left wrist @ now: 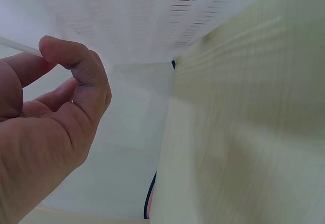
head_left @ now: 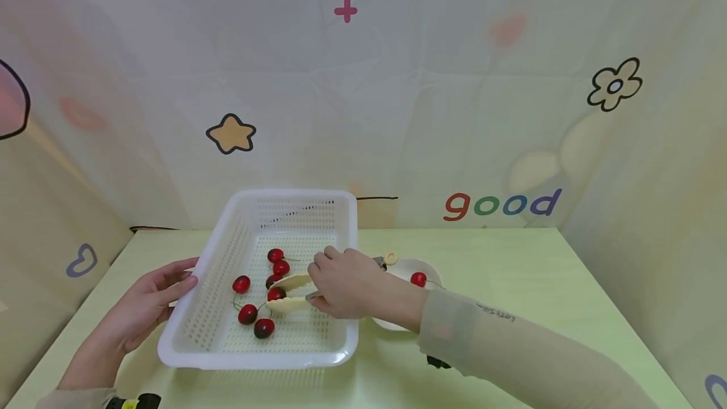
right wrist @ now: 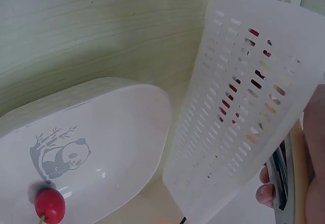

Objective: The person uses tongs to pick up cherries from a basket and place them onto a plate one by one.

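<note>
My left hand grips the left rim of a white plastic basket, thumb and curled fingers at its edge. Over the basket, my right hand holds a pair of tongs with cream-coloured tips. Their two tips point left and stand on either side of a dark red cherry; I cannot tell whether they squeeze it. Several other cherries, some with green stems, lie scattered on the basket floor. In the right wrist view, the basket's slotted wall partly hides the tongs and cherries.
To the right of the basket is a white dish with a grey panda print, and a single red cherry lies in it. Both stand on a pale wood-grain table. A printed curtain hangs behind and at the sides.
</note>
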Available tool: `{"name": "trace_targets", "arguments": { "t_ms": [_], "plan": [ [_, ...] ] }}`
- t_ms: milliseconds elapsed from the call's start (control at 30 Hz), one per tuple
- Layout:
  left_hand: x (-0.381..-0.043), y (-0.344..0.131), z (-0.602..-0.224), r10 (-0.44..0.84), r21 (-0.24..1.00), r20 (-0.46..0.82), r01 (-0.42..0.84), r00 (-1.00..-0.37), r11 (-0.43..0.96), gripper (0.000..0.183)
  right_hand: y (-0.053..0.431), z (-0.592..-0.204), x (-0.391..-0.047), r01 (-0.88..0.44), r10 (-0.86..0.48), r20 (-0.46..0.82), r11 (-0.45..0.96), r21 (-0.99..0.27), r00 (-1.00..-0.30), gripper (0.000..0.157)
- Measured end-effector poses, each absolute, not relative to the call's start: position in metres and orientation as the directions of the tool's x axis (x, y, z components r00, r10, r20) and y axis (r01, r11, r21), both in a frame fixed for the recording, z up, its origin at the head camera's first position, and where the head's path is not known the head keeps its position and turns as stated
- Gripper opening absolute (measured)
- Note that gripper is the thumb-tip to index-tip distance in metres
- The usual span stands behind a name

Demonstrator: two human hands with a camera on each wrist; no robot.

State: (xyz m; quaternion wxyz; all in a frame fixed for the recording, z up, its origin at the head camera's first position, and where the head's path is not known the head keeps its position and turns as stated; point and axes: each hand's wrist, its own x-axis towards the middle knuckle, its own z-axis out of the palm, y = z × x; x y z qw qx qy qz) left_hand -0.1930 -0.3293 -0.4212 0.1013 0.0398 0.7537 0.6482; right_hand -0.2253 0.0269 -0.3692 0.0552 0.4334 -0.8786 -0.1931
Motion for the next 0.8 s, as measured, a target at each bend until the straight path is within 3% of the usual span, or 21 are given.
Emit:
{"name": "trace_targets", "arguments": {
  "t_ms": [800],
  "plan": [
    [-0.192, -0.327, -0.419, 0.179, 0.981, -0.122, -0.091, -0.976, 0.172, 0.066, 0.060, -0.357, -0.229, -0.738, -0.800, 0.105, 0.588, 0.331, -0.590, 0.046]
  ]
}}
